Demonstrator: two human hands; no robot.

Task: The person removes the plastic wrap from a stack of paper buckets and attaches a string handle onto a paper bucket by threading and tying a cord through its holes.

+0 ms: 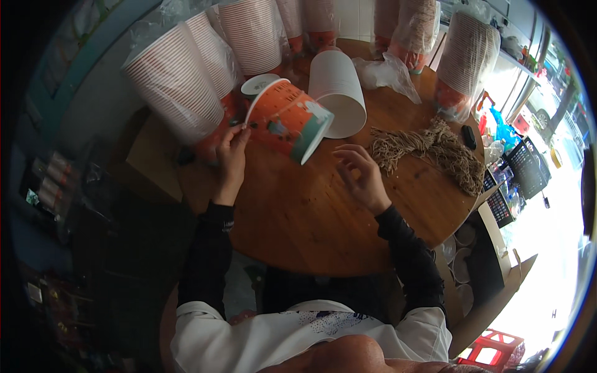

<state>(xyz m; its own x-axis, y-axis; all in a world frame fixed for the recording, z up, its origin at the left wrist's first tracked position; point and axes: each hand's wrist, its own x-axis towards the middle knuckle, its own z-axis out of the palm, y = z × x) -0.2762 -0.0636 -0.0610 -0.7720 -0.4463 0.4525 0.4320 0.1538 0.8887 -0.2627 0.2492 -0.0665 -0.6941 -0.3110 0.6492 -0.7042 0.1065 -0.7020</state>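
My left hand [232,160] pinches the rim of an orange paper bucket [283,119] with a green band, holding it tilted above the table. My right hand [362,179] is apart from the bucket's base, fingers loosely bent and spread, with nothing in it. Just beyond, a stack of white paper buckets [339,84] lies on its side, its open mouth toward me. Part of another bucket [260,83] shows behind the one I hold. A bundle of beige twine [432,152] lies to the right of my right hand.
Tall stacks of buckets in clear plastic [180,84] line the table's far left; another bagged stack [465,65] stands far right. Crumpled plastic [388,76] and a small black object [469,137] lie on the round wooden table [298,217]. An open cardboard box [491,298] sits at lower right.
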